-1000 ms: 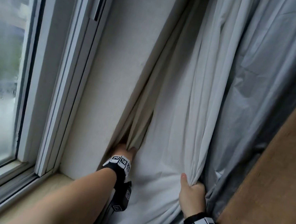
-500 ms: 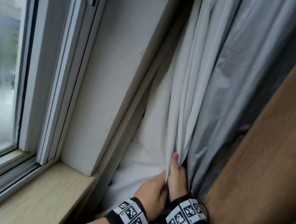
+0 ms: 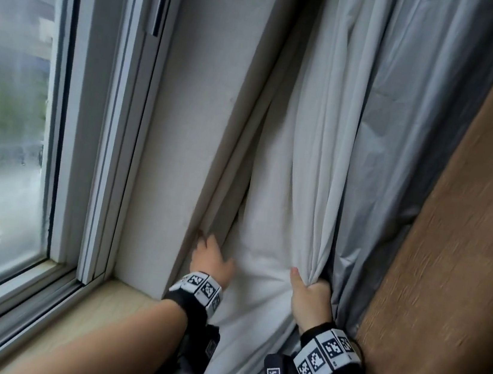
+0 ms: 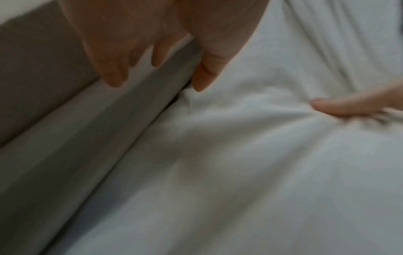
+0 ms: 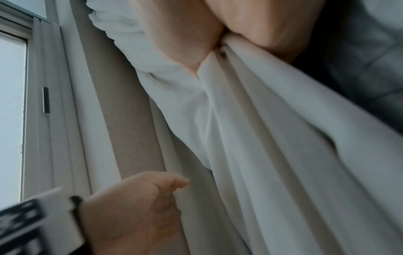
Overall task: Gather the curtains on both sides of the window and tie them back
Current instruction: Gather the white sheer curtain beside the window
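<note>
The white curtain (image 3: 269,221) hangs beside the wall, with a grey lining curtain (image 3: 391,149) and a brown curtain (image 3: 456,252) to its right. My right hand (image 3: 308,289) grips a bunch of gathered white folds (image 5: 250,120), thumb up; in the right wrist view the right hand (image 5: 216,46) pinches the cloth tightly. My left hand (image 3: 209,255) reaches to the curtain's left edge by the wall corner. Seen from the left wrist, the left hand (image 4: 157,81) has straight fingers straddling the edge fold (image 4: 130,131) without closing on it. No tie-back is in view.
The window glass (image 3: 6,123) and its white frame (image 3: 110,137) fill the left. A pale wooden sill (image 3: 102,318) runs under my left forearm. The white wall reveal (image 3: 200,102) stands between frame and curtain.
Half a second ago both hands were together at the gathered folds. The left hand has since let go and moved left to the curtain's edge by the wall; the right hand keeps its grip.
</note>
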{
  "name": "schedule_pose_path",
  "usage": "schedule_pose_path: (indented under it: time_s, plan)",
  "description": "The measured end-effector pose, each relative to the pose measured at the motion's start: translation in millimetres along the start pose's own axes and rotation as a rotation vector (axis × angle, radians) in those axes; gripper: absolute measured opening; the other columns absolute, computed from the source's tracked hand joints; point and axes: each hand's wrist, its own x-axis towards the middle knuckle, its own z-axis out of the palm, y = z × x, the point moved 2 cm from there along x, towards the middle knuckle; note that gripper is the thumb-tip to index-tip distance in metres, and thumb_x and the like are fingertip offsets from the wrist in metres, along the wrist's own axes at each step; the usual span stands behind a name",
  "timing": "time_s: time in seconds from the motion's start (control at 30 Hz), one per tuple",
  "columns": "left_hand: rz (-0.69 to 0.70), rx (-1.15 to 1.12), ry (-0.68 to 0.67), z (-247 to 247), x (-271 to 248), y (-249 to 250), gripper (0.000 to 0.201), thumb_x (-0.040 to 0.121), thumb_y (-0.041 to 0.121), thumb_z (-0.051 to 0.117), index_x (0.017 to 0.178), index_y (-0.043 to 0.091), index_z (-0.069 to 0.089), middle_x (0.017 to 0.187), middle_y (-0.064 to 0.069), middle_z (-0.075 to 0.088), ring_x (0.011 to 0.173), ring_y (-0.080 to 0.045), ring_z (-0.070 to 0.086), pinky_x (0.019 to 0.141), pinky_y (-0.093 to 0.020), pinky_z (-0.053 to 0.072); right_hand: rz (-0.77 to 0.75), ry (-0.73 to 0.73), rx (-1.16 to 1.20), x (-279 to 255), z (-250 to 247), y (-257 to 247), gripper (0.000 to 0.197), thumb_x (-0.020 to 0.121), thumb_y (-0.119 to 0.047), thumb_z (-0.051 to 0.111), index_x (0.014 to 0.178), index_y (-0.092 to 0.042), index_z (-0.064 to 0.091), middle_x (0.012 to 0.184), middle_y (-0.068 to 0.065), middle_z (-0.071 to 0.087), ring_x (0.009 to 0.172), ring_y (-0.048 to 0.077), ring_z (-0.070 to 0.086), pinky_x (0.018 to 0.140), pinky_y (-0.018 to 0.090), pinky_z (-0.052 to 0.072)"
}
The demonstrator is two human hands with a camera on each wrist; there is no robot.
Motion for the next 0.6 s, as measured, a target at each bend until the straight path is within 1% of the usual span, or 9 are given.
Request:
schedule_pose_path:
  time_s: [0.07,0.17,0.23,0.3,0.33,0.4,0.47,0.53,0.6]
  plan:
    - [-0.046,0.04,0.067,-2.5,10.4,8.9,0.082,0.087,0.028,0.058,0.149,0.005,0.01,0.156,-0.015,0.018,0.139,-0.035,0.026,0.111,-0.042,0.028,0.003,-0.01,0.016,-3.2,-4.5,-2.3,0.028,0.09,-0.011,0.061,0.113,0.005,0.058,0.1,0.008,0.06,0.102,0.023,0.058,0.087,0.023,0.039]
    - [-0.102,0.053,0.161,3.1,21.4,15.7,0.084,0.085,0.027,0.059,0.149,0.006,0.008,0.151,-0.015,0.029,0.137,-0.034,0.031,0.108,-0.044,0.03,0.005,-0.011,0.011,-4.8,-8.1,-2.0,0.029,0.09,-0.012,0.061,0.115,0.004,0.057,0.102,0.008,0.06,0.102,0.022,0.057,0.089,0.023,0.039]
    - [-0.171,-0.056,0.205,6.3,30.3,15.0,0.081,0.084,0.024,0.06,0.148,0.008,0.015,0.146,-0.017,0.037,0.134,-0.036,0.036,0.107,-0.045,0.031,-0.006,-0.007,0.004,-4.9,-8.2,0.6,0.036,0.09,-0.013,0.062,0.121,0.004,0.055,0.112,0.01,0.062,0.11,0.024,0.058,0.097,0.026,0.042]
    - [-0.218,-0.153,0.225,10.8,44.4,11.2,0.069,0.083,0.022,0.061,0.142,0.009,0.026,0.135,-0.019,0.049,0.124,-0.037,0.048,0.101,-0.045,0.04,-0.015,-0.003,0.001,-5.6,-8.8,3.0,0.04,0.09,-0.014,0.062,0.125,0.003,0.054,0.12,0.012,0.062,0.115,0.025,0.057,0.104,0.034,0.042]
    - [-0.218,-0.175,0.223,10.4,50.8,11.7,0.061,0.084,0.022,0.06,0.136,0.009,0.032,0.128,-0.02,0.054,0.116,-0.037,0.054,0.096,-0.043,0.045,-0.016,-0.006,0.002,-4.9,-9.6,4.4,0.039,0.09,-0.015,0.062,0.123,0.003,0.055,0.118,0.011,0.063,0.114,0.025,0.058,0.104,0.035,0.043]
    - [-0.179,-0.17,0.189,7.8,64.1,13.3,0.042,0.088,0.026,0.056,0.125,0.009,0.046,0.119,-0.019,0.06,0.102,-0.034,0.06,0.087,-0.036,0.047,0.012,-0.024,0.005,-4.5,-11.4,5.5,0.029,0.09,-0.015,0.062,0.112,0.002,0.058,0.106,0.008,0.063,0.105,0.022,0.058,0.096,0.029,0.043]
    - [-0.132,-0.143,0.126,5.1,70.5,18.0,0.034,0.092,0.028,0.05,0.116,0.005,0.058,0.114,-0.019,0.064,0.098,-0.035,0.062,0.079,-0.031,0.044,0.018,-0.032,0.004,-5.5,-13.2,3.1,0.022,0.091,-0.015,0.061,0.106,0.001,0.06,0.096,0.007,0.061,0.097,0.02,0.057,0.088,0.024,0.041]
    - [-0.084,-0.164,0.1,3.4,63.5,22.6,0.034,0.092,0.026,0.048,0.111,0.001,0.061,0.111,-0.023,0.066,0.102,-0.037,0.062,0.08,-0.033,0.047,0.016,-0.025,0.009,-4.8,-14.9,1.4,0.021,0.091,-0.016,0.061,0.103,0.001,0.06,0.093,0.007,0.061,0.092,0.02,0.056,0.081,0.022,0.04]
    - [0.03,-0.213,0.1,4.8,41.0,26.6,0.033,0.092,0.024,0.049,0.108,-0.002,0.062,0.108,-0.025,0.067,0.103,-0.039,0.062,0.083,-0.034,0.048,0.028,0.002,-0.003,-3.1,-14.2,-0.8,0.017,0.092,-0.017,0.059,0.097,-0.001,0.06,0.09,0.008,0.061,0.09,0.021,0.057,0.075,0.019,0.038]
